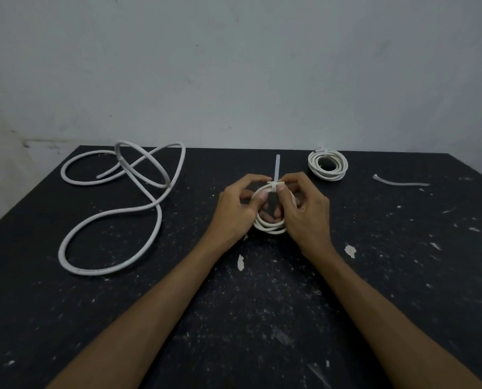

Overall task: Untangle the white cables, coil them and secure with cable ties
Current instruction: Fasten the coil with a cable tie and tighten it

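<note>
Both forearms reach in from the near edge over the black, paint-flecked desk (262,318). At mid-desk the left hand (235,213) and right hand (307,213) curl round a small white cable coil (270,227), thumbs pressing its far rim beside a cable tie (276,171) whose tail stands upright. Beyond the right hand lies a second coil (328,165), already tied. A spare cable tie (399,182) rests further right. Well to the left sprawls a loose white cable (110,220) in open loops.
</note>
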